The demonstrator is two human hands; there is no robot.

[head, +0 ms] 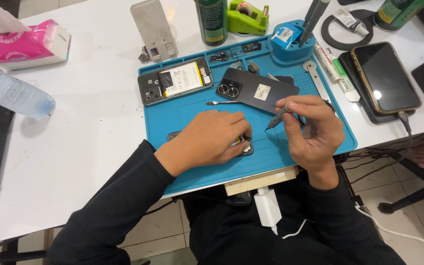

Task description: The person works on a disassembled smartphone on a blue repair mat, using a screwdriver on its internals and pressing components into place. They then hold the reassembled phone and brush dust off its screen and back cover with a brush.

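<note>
Head view: on the blue mat's [192, 110] near edge, our left hand [212, 137] presses flat on the phone frame [246, 146] while our right hand [315, 130], fingers closed around a screwdriver [278, 117], must next seat its tip squarely.

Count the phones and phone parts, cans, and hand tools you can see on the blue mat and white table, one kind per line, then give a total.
Phones and phone parts: 4 (opened phone, black back cover, phone under left hand, phone on charger)
Green cans: 2 ()
Hand tools: 2 (screwdriver in right hand, metal pry tool)
Total: 8
</note>
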